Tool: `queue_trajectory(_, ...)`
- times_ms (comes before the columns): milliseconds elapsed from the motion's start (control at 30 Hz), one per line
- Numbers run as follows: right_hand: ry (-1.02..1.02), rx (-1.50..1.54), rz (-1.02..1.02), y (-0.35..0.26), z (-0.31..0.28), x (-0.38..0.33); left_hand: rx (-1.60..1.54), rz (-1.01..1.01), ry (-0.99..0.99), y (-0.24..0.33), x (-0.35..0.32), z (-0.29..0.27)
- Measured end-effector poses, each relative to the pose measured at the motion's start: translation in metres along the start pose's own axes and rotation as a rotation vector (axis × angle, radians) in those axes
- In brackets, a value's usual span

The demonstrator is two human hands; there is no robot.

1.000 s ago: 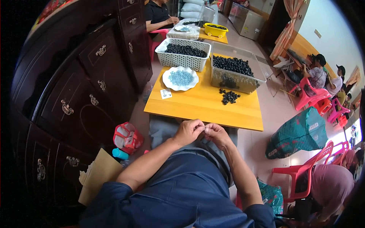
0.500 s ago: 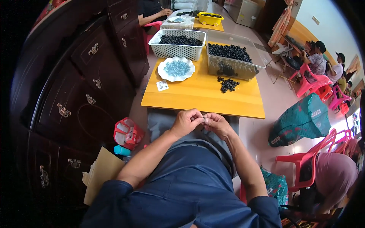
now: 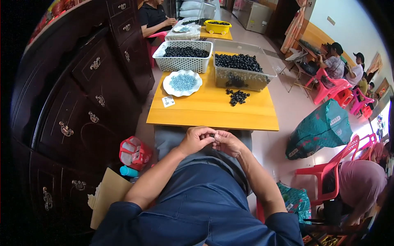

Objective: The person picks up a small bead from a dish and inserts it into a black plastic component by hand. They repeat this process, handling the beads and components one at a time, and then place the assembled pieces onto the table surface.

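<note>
"Where was the small dark piece point(image 3: 212, 135)?"

"Between the fingertips, above the person's grey-clad lap point(image 3: 165, 143), near the close edge of the yellow table point(image 3: 205, 118). It was too small and too covered to make out its exact shape."

"And the fingers?"

"The left hand point(image 3: 193, 140) pinched the piece between thumb and forefinger. The right hand point(image 3: 230, 143) met it from the other side, its thumb and fingertips pressed to the same piece."

"What was on the tabletop?"

"A loose heap of black pieces point(image 3: 237, 97) lay right of the middle, and a small white card point(image 3: 168, 101) lay on the left. Just behind the card stood a wavy-rimmed white plate point(image 3: 181, 93) bearing pale blue bits point(image 3: 183, 82). Farther back, a white perforated basket point(image 3: 180, 64) and a clear bin point(image 3: 260, 82) stood side by side, both holding many more black pieces."

"Beyond that?"

"A dark wooden cabinet point(image 3: 98, 82) rose along the left, with a red-and-white bag point(image 3: 134, 152) and a turquoise bottle point(image 3: 129, 171) near it. A big green bag point(image 3: 318, 131) stood on the right, near a red chair point(image 3: 320, 171). Past the table, a co-worker point(image 3: 154, 16) in a dark top sat near a yellow tub point(image 3: 217, 28)."
</note>
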State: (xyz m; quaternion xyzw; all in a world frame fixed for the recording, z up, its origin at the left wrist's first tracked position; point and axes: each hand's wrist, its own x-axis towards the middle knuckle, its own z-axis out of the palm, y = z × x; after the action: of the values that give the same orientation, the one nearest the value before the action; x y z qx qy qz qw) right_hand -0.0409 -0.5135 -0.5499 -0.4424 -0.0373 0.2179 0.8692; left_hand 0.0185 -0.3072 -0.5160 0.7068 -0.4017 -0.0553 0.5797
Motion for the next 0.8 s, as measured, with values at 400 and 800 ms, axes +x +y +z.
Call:
queue_trajectory(400, 0.682, -0.540, -0.358, -0.050, -0.021, 0.000, 0.098, -0.016, 0.145, -0.002, -0.002, -0.001)
queue_trajectory(800, 1.097, -1.605, -0.600, -0.093, -0.071, 0.029, 0.156, -0.037, 0.091, -0.002, -0.003, -0.001)
